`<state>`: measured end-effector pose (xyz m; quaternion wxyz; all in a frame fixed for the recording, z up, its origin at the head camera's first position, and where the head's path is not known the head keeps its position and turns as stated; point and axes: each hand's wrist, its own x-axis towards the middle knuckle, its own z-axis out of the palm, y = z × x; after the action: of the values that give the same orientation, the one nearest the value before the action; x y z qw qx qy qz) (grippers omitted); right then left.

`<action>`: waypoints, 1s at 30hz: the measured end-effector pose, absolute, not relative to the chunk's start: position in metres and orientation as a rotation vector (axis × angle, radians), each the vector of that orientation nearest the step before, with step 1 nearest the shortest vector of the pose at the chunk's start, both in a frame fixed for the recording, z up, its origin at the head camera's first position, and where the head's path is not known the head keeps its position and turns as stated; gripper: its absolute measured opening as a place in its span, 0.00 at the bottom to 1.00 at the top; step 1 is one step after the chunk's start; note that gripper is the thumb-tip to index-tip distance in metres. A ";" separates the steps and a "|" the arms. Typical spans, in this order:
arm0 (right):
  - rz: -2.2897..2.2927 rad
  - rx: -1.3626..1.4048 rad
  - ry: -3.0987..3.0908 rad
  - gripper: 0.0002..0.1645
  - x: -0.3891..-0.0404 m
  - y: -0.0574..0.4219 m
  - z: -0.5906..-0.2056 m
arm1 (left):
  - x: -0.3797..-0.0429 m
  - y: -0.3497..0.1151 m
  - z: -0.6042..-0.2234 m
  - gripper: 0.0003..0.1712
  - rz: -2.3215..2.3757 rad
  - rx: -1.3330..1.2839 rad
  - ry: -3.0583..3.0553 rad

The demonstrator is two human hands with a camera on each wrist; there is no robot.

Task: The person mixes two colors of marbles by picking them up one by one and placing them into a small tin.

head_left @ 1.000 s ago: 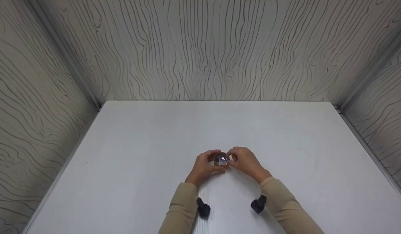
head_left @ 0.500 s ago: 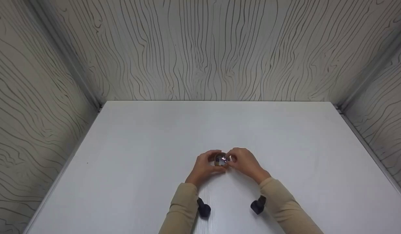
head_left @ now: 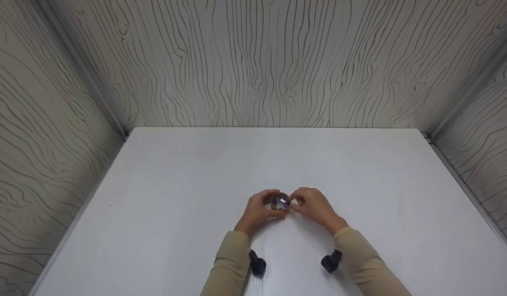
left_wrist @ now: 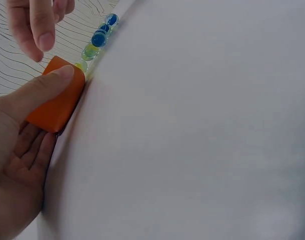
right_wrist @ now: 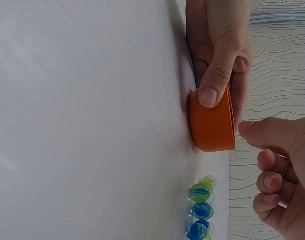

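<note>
Two hands, head view: the left hand (head_left: 257,209) curves round one side of a small cup (head_left: 273,206), holding it between thumb and fingers; the right hand (head_left: 316,206) is at the opposite side, thumb and forefinger bent beside the rim, with nothing that I can see in its grasp.
Cup, head view: mouth up, glossy highlights inside, on the near half of the white tabletop (head_left: 196,164), slightly right of the middle.
Forearms, head view: tan sleeves (head_left: 229,263), each with a black wrist device (head_left: 258,266).
Walls, head view: pale panels (head_left: 253,61) with wavy dark grain lines.
Left hand, left wrist view: thumb pressed to the cup's orange side, fingers round behind.
Right hand, left wrist view: fingertips pointing down near the cup's edge.
Marbles, left wrist view: a row of clear glassy marbles (left_wrist: 99,39) beside the cup, yellow-green ones nearest, blue ones farther along.
Right hand, right wrist view: one fingertip just beside the rim, touching or not I can't tell; the other fingers loosely curled.
Cup, right wrist view: resting on the tabletop in the left hand's grip, the marbles lined up near it.
</note>
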<state>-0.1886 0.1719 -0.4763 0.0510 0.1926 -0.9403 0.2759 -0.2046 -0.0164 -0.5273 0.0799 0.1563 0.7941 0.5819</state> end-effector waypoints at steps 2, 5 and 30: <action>0.837 0.571 -2.873 0.07 -0.187 0.174 -0.476 | -0.205 -0.016 -0.527 0.37 1.739 0.480 2.384; 0.850 0.538 -2.902 0.08 -0.185 0.178 -0.476 | -0.205 -0.016 -0.529 0.37 1.736 0.492 2.390; 0.854 0.446 -2.950 0.08 -0.174 0.202 -0.481 | -0.204 -0.015 -0.529 0.38 1.725 0.442 2.384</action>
<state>-0.1736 0.2018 -0.4810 0.0194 0.1437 -0.9504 0.2751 -0.2041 -0.0151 -0.5291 0.0830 0.1480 0.7984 0.5777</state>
